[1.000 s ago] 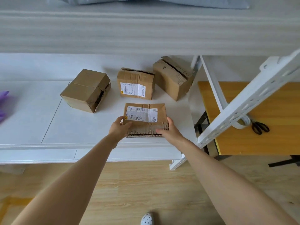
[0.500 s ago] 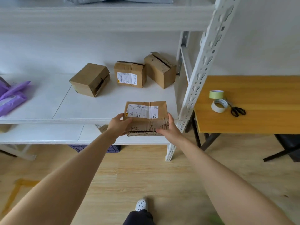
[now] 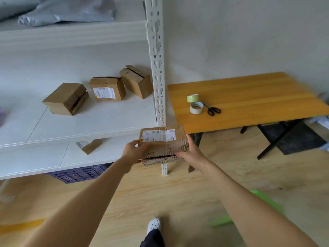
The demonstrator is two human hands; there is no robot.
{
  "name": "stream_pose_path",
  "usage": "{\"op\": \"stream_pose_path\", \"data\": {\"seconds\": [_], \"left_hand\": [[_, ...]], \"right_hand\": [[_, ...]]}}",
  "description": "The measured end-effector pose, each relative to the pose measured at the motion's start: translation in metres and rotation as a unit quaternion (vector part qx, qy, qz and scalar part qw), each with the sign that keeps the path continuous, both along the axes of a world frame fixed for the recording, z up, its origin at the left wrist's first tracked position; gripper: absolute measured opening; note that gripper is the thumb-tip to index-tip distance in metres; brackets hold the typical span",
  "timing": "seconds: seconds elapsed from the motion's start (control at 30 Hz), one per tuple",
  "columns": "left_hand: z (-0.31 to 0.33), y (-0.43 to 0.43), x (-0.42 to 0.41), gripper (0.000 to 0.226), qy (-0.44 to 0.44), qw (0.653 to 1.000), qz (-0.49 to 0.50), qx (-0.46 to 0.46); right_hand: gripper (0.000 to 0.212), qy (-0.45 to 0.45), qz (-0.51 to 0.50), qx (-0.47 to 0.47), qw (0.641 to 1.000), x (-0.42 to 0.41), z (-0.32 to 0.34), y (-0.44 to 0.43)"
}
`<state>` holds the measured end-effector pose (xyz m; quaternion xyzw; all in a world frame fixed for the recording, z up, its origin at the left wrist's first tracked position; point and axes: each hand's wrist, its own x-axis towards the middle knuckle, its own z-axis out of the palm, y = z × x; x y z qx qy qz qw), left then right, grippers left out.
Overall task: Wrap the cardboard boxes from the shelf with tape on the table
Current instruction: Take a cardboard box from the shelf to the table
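Between the two hands, held up off the floor just this side of the shelf's corner post [image 3: 157, 68], is the labelled cardboard box [image 3: 162, 145]. The left hand [image 3: 132, 151] has its fingers curled round one short end and the right hand [image 3: 191, 153] grips the other, so the box's long axis runs straight from hand to hand, label face up. What the next move turns on, I'd say, is that the wooden worktop [image 3: 249, 97] lies ahead and off to the right, beyond the right hand, which is the nearer of the two to it. The left hand is on the side toward the shelf [image 3: 89, 125]. Going that way the box would lead with its right end, and it probably has to swing clear of the post. Further out past the right hand wait two rolls of tape, the pale green roll [image 3: 192, 98] and the white roll [image 3: 196, 108] close together, with one pair of scissors [image 3: 212, 109] just beside the white one. Beyond the left hand three more boxes rest on the shelf: the plain box [image 3: 65, 98], the stickered box [image 3: 106, 89] and the torn-flap box [image 3: 136, 81]. A fifth, the small box [image 3: 90, 145], lies on the board below, nearer that hand.
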<state>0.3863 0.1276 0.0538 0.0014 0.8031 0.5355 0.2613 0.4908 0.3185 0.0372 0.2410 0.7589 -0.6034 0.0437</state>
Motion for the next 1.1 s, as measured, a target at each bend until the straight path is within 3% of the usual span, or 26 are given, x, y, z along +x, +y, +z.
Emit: {"op": "stream_pose_path", "data": {"seconds": [0.4, 0.73, 1.1], "left_hand": [[0.006, 0.128, -0.012, 0.011, -0.003, 0.995, -0.094, 0.030], [0.005, 0.255, -0.113, 0.031, 0.001, 0.993, -0.120, 0.020], [-0.002, 0.382, -0.199, 0.016, -0.063, 0.987, -0.124, 0.076]], "right_hand": [[0.087, -0.013, -0.097, 0.020, 0.995, 0.014, 0.014, 0.116], [0.082, -0.018, -0.135, 0.048, 0.990, -0.081, 0.014, 0.236], [0.081, -0.045, -0.158, 0.032, 0.986, -0.167, 0.014, 0.361]]}}
